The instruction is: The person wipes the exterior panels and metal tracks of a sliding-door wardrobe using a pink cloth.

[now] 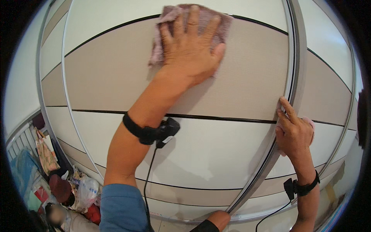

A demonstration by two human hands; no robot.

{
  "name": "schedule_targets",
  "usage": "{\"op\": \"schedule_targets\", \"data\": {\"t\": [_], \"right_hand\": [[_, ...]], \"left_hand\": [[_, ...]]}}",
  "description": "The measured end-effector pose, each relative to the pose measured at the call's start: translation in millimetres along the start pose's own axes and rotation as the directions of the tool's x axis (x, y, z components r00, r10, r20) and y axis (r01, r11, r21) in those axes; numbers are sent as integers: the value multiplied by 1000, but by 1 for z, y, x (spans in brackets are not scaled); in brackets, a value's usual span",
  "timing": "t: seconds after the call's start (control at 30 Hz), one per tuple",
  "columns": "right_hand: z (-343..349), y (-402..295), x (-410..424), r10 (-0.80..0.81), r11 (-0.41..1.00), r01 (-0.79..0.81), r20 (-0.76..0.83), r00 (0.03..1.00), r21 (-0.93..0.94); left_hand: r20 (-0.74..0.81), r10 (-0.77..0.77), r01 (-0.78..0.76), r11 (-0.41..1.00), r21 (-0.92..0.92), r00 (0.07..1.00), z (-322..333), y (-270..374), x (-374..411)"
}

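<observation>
My left hand (pixel 189 47) lies flat with fingers spread on a mauve terry cloth (pixel 223 32), pressing it against the beige band (pixel 116 72) of a sliding wardrobe door. Part of the cloth bunches up at the left of the hand. Lower right, my right hand (pixel 295 130) is at the door's metal edge frame (pixel 292 58). Its index finger reaches up along the frame, and a pink cloth (pixel 310 127) shows from under the palm. Most of that cloth is hidden by the hand. Thin black strips divide the door's white and beige bands.
Black strapped devices with cables circle both arms, the left one (pixel 169 129) and the right one (pixel 289 188). Bags, a dark red cap (pixel 60 188) and a clear plastic bag (pixel 87 190) crowd the lower left by a metal rail (pixel 17 142). Part of my leg (pixel 220 220) shows below.
</observation>
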State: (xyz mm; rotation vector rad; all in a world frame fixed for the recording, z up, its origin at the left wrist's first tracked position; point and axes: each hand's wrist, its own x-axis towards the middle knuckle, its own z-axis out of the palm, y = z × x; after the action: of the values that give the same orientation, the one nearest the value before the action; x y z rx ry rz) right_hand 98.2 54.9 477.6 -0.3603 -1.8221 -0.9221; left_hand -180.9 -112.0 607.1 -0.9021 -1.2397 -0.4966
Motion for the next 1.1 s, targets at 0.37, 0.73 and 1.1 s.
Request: {"op": "schedule_targets", "data": {"t": [0.37,0.73,1.1], "right_hand": [[-3,0,3,-48,996,46,-30,998,-77],[10,10,-9,-21,995,24,29,999,-94],[18,16,-11,-106,994,104,-34,994,-41]], "left_hand": [[-56,-148,151,987,57,987,-18,-146,-76],[-81,-295,303,945,121,952,-28,-270,-139],[-38,-447,444,868,222,894,-48,-358,-196]]}}
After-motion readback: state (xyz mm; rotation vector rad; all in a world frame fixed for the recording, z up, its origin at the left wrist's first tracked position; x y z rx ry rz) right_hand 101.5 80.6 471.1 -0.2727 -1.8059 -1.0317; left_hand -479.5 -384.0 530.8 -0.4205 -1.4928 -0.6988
